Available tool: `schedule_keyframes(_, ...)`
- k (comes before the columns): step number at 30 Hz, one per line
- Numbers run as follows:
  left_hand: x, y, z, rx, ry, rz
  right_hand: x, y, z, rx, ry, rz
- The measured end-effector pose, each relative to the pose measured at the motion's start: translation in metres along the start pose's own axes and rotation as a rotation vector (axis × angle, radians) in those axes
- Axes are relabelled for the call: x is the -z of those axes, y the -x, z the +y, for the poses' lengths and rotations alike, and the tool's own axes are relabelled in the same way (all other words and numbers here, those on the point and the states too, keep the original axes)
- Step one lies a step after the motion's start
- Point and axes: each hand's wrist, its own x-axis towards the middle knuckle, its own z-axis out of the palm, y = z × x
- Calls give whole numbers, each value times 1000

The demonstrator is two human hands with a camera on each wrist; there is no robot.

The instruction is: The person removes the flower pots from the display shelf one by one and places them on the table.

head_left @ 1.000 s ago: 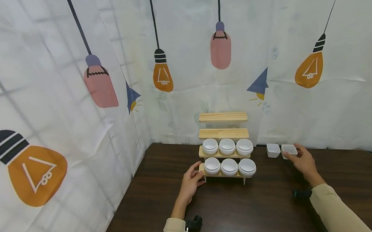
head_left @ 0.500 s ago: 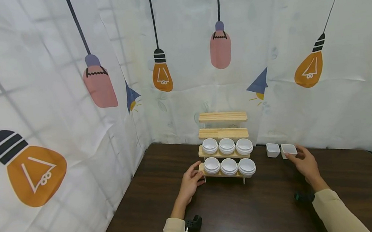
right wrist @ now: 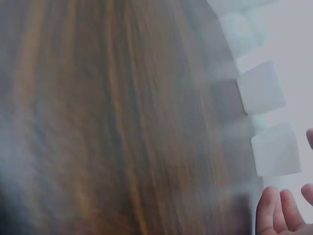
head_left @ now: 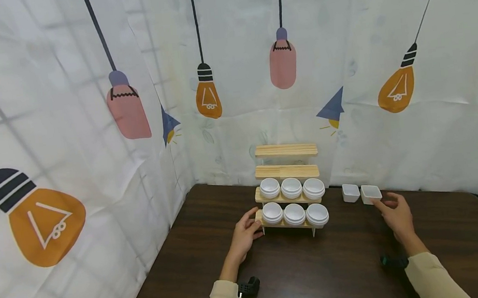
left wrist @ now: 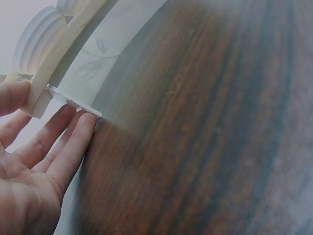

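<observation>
A tiered wooden display stand (head_left: 287, 170) carries several round white bowls (head_left: 294, 214) on its two lower shelves. My left hand (head_left: 242, 233) holds the left end of the lowest shelf. In the left wrist view the thumb (left wrist: 13, 95) lies against the wood's end, with fingertips at the clear leg (left wrist: 76, 103). Two square white bowls stand on the table right of the stand, a left one (head_left: 350, 193) and a right one (head_left: 371, 194). My right hand (head_left: 397, 217) is beside the right bowl, fingers spread; the right wrist view shows a gap between fingertips and bowl.
The dark wooden table (head_left: 322, 271) reaches back to a white curtain (head_left: 237, 134) printed with lamps, which hangs close behind the stand and the square bowls. The stand's two upper shelves (head_left: 286, 150) bear no bowls.
My right hand has let go of the right square bowl and drawn back slightly to the right and toward me. The bowl stays in place, and my left hand has not moved.
</observation>
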Motion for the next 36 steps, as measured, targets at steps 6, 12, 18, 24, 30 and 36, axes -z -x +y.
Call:
schedule_keyframes(6, 0, 0, 1, -2, -1, -2, 0, 12, -6, -2, 3, 50)
schedule_keyframes(12, 0, 0, 2, -1, -1, 0, -2, 21, -15, 39, -9, 37)
schedule_keyframes(18, 0, 1, 2, -6, -3, -1, -5, 30, -25, 154, -52, -41)
schedule_keyframes(24, 0, 2, 3, -8, -8, 5, -12, 39, -40, 244, -71, -156)
schedule_keyframes(30, -1, 2, 4, -3, 2, 2, -21, 44, -51, 311, -68, -196)
schedule_keyframes(36, -1, 2, 4, -2, 11, 2, -31, 48, -63, 370, -73, -218)
